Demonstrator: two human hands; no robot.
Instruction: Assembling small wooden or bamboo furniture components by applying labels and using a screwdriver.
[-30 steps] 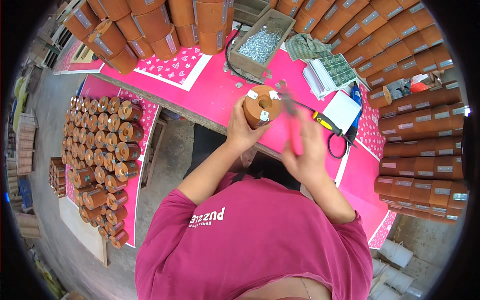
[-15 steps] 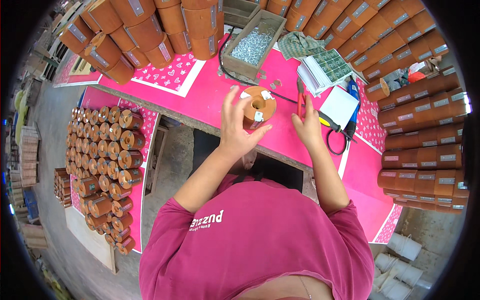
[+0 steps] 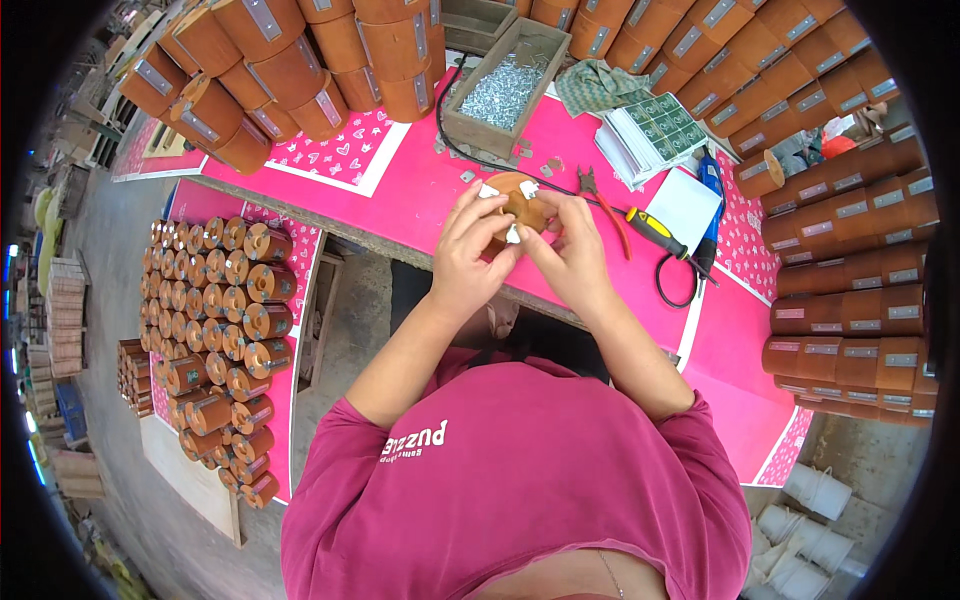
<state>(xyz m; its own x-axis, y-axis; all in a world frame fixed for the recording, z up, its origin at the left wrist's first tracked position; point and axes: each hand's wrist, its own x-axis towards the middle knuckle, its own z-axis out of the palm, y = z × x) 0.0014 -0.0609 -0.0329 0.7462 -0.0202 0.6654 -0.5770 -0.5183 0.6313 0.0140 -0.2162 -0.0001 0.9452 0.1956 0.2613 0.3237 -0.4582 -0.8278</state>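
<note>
Has both hands gathered close around an upright brown wooden cylinder (image 3: 514,205), near the front edge of the pink-covered table (image 3: 400,205). Curls the left hand (image 3: 468,250) half open at eight o'clock of that cylinder, and bends thumb and fingers of the right hand (image 3: 575,255) in from four o'clock, near the white tab (image 3: 513,234) at six; cannot tell whether either hand pinches the tab or grips the wood. Wears a magenta shirt (image 3: 520,450) with white lettering across the chest. Has a stack of green-printed cards (image 3: 660,130) at two o'clock, too small to read. Reaches over the table's edge at six o'clock, with bare pink surface at nine and again at four. Has red-handled pliers (image 3: 618,225) just beside the right hand at three o'clock, and a yellow-and-black-handled tool (image 3: 655,230) past them. Faces a wooden tray (image 3: 487,135) of small silvery fasteners at twelve, between stacked cylinders (image 3: 300,70) at ten o'clock and long cylinder rows (image 3: 850,260) around three.
</note>
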